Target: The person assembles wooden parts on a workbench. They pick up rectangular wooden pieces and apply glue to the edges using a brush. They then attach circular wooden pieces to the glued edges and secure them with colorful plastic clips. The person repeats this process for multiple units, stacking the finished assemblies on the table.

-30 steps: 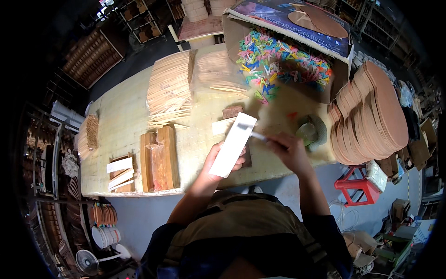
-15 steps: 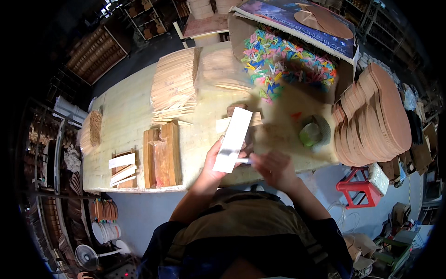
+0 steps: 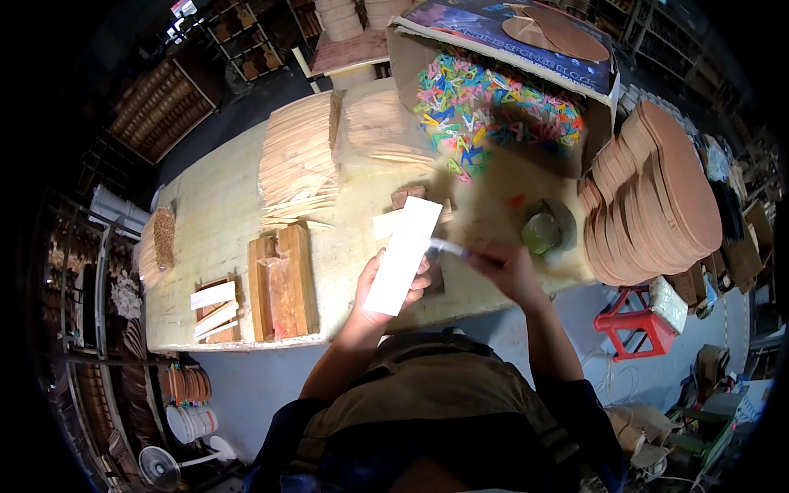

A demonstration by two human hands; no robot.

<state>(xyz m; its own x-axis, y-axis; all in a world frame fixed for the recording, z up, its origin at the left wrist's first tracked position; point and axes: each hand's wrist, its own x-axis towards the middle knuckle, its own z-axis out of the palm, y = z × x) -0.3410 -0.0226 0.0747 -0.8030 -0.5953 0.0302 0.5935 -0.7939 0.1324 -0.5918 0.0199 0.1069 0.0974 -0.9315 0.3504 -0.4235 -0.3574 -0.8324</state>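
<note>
My left hand [image 3: 366, 279] is closed on a flat white rectangular strip [image 3: 404, 258], holding it tilted over the table's near edge. Its thumb side lies along the left edge, and fingertips show at the right edge. My right hand [image 3: 511, 273] is closed on a thin, pale, stick-like tool [image 3: 449, 246]. The tool points left, its tip at or very near the strip's right edge; its exact kind cannot be made out. Beyond the strip lie a small brown block [image 3: 408, 195] and pale wood pieces [image 3: 385, 224], partly hidden.
Colourful small clips [image 3: 493, 111] fill an open carton [image 3: 598, 146]. Guitar-shaped wood sheets [image 3: 686, 193] stand stacked at right, near a round greenish container [image 3: 540, 233]. Thin wood strips [image 3: 297, 156], a grooved wooden block [image 3: 302, 287] and a small tray [image 3: 232, 333] occupy the table's left.
My right hand has moved up and right with the thin tool, whose tip went from the strip's lower part to its upper right edge. A dark patch on the strip is gone.
</note>
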